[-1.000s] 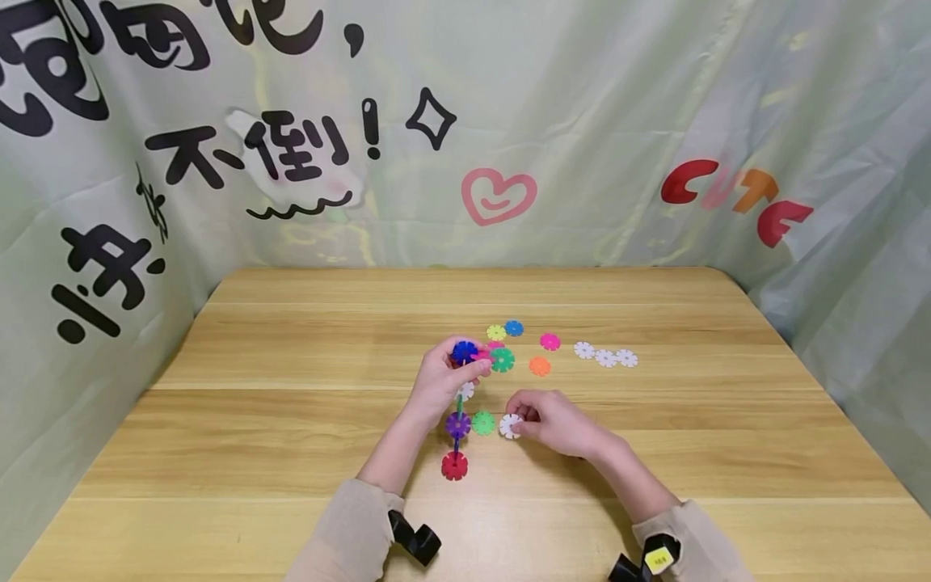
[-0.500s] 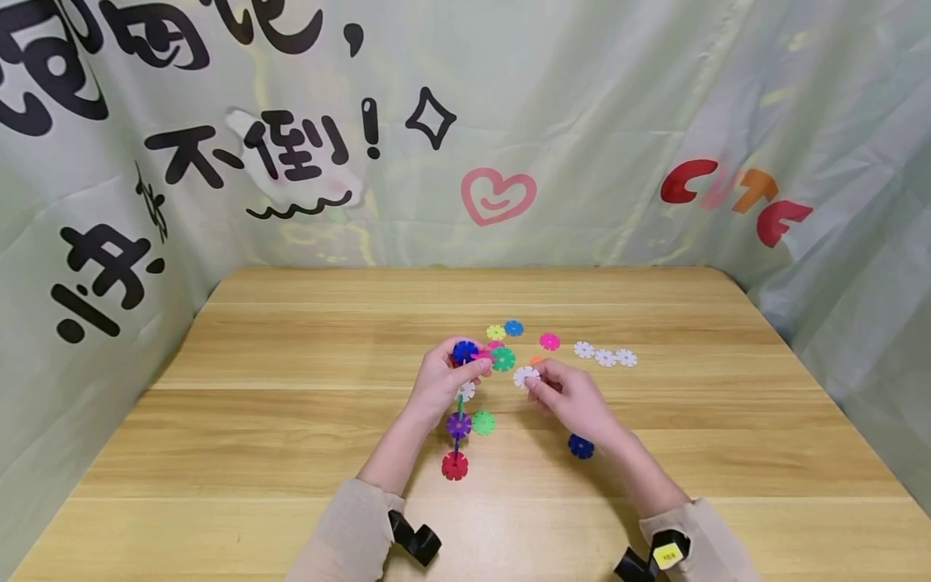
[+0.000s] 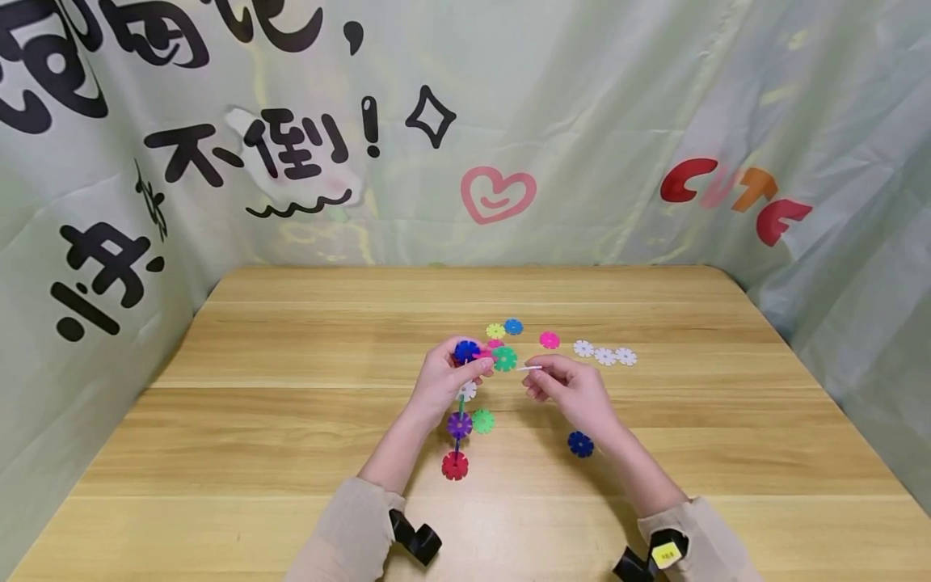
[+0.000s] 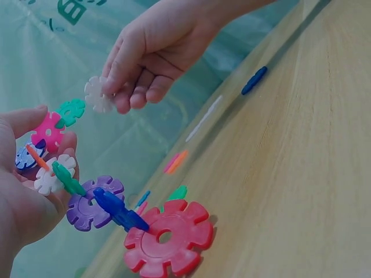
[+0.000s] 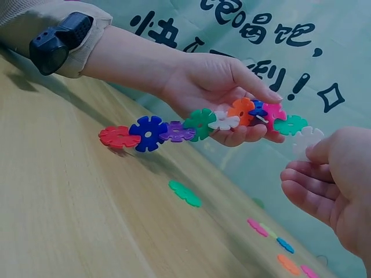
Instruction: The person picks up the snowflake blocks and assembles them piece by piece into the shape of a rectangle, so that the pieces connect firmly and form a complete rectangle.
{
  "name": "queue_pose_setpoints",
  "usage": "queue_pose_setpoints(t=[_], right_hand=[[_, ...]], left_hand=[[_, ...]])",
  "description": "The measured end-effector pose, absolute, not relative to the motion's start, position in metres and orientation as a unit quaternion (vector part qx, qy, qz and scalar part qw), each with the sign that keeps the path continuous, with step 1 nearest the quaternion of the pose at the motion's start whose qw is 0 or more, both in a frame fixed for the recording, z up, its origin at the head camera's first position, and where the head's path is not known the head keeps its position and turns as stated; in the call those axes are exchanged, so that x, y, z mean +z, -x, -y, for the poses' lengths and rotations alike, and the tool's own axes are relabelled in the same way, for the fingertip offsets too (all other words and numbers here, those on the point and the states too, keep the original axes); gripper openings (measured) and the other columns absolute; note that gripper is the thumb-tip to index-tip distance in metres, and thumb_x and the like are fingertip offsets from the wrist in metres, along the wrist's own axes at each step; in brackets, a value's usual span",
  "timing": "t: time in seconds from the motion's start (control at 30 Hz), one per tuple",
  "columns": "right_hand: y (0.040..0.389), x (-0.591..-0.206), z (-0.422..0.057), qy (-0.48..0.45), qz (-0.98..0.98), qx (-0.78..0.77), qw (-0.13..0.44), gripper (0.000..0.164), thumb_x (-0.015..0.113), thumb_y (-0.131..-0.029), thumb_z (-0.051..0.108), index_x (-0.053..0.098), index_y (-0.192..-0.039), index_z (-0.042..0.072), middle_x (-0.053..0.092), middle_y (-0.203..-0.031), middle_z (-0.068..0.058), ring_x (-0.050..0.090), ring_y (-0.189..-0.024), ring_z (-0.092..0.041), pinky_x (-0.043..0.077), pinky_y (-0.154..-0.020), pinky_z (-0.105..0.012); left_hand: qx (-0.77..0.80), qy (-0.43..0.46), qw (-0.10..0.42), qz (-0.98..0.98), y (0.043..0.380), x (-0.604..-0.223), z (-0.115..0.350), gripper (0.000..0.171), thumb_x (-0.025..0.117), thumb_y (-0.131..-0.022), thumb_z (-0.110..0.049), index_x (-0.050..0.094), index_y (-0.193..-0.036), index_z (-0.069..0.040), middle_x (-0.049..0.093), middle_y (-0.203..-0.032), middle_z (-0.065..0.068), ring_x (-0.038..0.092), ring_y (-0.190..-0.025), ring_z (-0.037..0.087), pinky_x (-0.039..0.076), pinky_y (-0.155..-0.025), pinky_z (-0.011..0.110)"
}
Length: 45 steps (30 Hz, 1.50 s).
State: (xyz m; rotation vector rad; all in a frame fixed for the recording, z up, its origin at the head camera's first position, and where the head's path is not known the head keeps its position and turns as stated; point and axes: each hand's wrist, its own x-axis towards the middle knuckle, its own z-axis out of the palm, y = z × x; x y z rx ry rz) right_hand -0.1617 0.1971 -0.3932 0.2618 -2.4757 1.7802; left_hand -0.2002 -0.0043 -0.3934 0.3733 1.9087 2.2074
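Note:
My left hand (image 3: pixel 442 380) holds a chain of interlocking snowflake discs by its pink and blue pieces, thumb on top. From there the chain runs toward me through orange, white, green, purple and blue pieces to a red disc (image 4: pixel 188 229), close over the table. At its other end a green disc (image 3: pixel 504 359) sticks out past the left fingertips. My right hand (image 3: pixel 578 392) pinches a white snowflake disc (image 5: pixel 307 141) between thumb and forefinger. Seen from the head, this disc is turned edge-on, just right of the green one.
On the wooden table (image 3: pixel 291 453) lie loose discs: a green one (image 3: pixel 483 421) beside the chain and a dark blue one (image 3: pixel 580 444) by the right forearm. Farther back are yellow (image 3: pixel 495 331), blue (image 3: pixel 513 326), pink (image 3: pixel 549 340) and several white discs (image 3: pixel 605 356).
My right hand has lifted the white disc off the table, carried it forward to the chain's green end and turned it edge-on. The dark blue disc has come into view. My left hand stays put.

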Motion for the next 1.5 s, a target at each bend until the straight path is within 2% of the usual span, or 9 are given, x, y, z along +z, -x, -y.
queue_pose_setpoints(t=[0.1, 0.3, 0.43, 0.6, 0.83, 1.1, 1.27, 1.4, 1.5], right_hand=[[0.162, -0.394, -0.197, -0.073, 0.805, 0.587, 0.043, 0.016, 0.055, -0.091, -0.002, 0.062, -0.102, -0.01, 0.066, -0.082, -0.02, 0.064, -0.072, -0.035, 0.055, -0.063, -0.033], [0.161, -0.395, -0.196, -0.055, 0.83, 0.55, 0.073, 0.018, 0.058, -0.092, 0.009, 0.065, -0.093, -0.007, 0.062, -0.069, -0.01, 0.056, -0.059, -0.018, 0.049, -0.051, -0.025], [0.16, -0.397, -0.195, -0.073, 0.842, 0.524, 0.104, 0.014, 0.062, -0.09, 0.01, 0.068, -0.091, -0.003, 0.061, -0.067, -0.007, 0.055, -0.057, -0.018, 0.045, -0.048, -0.022], [0.159, -0.397, -0.193, -0.075, 0.833, 0.536, 0.116, 0.011, 0.062, -0.089, 0.006, 0.069, -0.091, -0.003, 0.064, -0.068, -0.007, 0.058, -0.058, -0.015, 0.05, -0.049, -0.028], [0.157, -0.396, -0.193, -0.082, 0.826, 0.542, 0.132, 0.011, 0.061, -0.088, 0.002, 0.068, -0.093, -0.004, 0.064, -0.07, -0.009, 0.059, -0.059, -0.015, 0.052, -0.051, -0.03], [0.162, -0.406, -0.197, -0.231, 0.842, 0.388, 0.294, 0.013, 0.069, -0.077, -0.009, 0.071, -0.09, -0.004, 0.068, -0.073, -0.008, 0.063, -0.059, -0.012, 0.049, -0.052, -0.014], [0.165, -0.407, -0.198, -0.294, 0.834, 0.283, 0.371, 0.02, 0.074, -0.069, -0.009, 0.071, -0.088, -0.003, 0.068, -0.072, -0.009, 0.059, -0.055, -0.011, 0.048, -0.05, -0.016], [0.167, -0.406, -0.199, -0.324, 0.825, 0.241, 0.395, 0.007, 0.067, -0.083, 0.003, 0.071, -0.087, -0.001, 0.066, -0.069, -0.009, 0.058, -0.053, -0.013, 0.049, -0.048, -0.021], [0.168, -0.406, -0.199, -0.334, 0.818, 0.231, 0.408, 0.025, 0.054, -0.095, 0.017, 0.07, -0.087, 0.0, 0.065, -0.067, -0.007, 0.057, -0.053, -0.015, 0.049, -0.048, -0.023]], left_hand=[[0.748, -0.126, 0.102, -0.644, 0.2, -0.394, 0.004, 0.022, 0.066, -0.086, -0.006, 0.058, -0.103, 0.005, 0.064, -0.079, 0.003, 0.06, -0.076, 0.03, 0.051, -0.071, 0.038], [0.745, -0.133, 0.105, -0.646, 0.2, -0.395, 0.004, 0.022, 0.065, -0.086, -0.008, 0.058, -0.102, 0.005, 0.064, -0.078, 0.003, 0.06, -0.076, 0.029, 0.051, -0.07, 0.037], [0.745, -0.134, 0.107, -0.645, 0.199, -0.394, 0.004, 0.021, 0.065, -0.087, -0.008, 0.058, -0.102, 0.005, 0.064, -0.079, 0.006, 0.061, -0.078, 0.031, 0.051, -0.068, 0.034], [0.744, -0.133, 0.106, -0.646, 0.2, -0.396, 0.003, 0.022, 0.065, -0.087, -0.009, 0.058, -0.102, 0.005, 0.065, -0.083, 0.015, 0.062, -0.077, 0.029, 0.051, -0.067, 0.03], [0.74, -0.132, 0.108, -0.65, 0.2, -0.395, 0.003, 0.021, 0.065, -0.087, -0.01, 0.058, -0.102, 0.004, 0.065, -0.082, 0.013, 0.061, -0.081, 0.039, 0.052, -0.072, 0.041], [0.738, -0.135, 0.109, -0.652, 0.2, -0.396, 0.002, 0.022, 0.066, -0.086, -0.01, 0.058, -0.101, 0.005, 0.065, -0.077, 0.004, 0.063, -0.077, 0.033, 0.052, -0.071, 0.042], [0.739, -0.139, 0.11, -0.65, 0.2, -0.397, 0.001, 0.021, 0.066, -0.086, -0.008, 0.058, -0.099, 0.005, 0.065, -0.081, 0.013, 0.063, -0.078, 0.035, 0.051, -0.074, 0.048], [0.747, -0.143, 0.111, -0.639, 0.201, -0.399, 0.001, 0.022, 0.066, -0.085, -0.005, 0.057, -0.1, 0.008, 0.065, -0.08, 0.011, 0.064, -0.075, 0.028, 0.053, -0.075, 0.044], [0.752, -0.145, 0.115, -0.633, 0.201, -0.398, 0.001, 0.021, 0.065, -0.085, -0.003, 0.056, -0.1, 0.008, 0.064, -0.08, 0.005, 0.065, -0.073, 0.023, 0.054, -0.074, 0.038]])
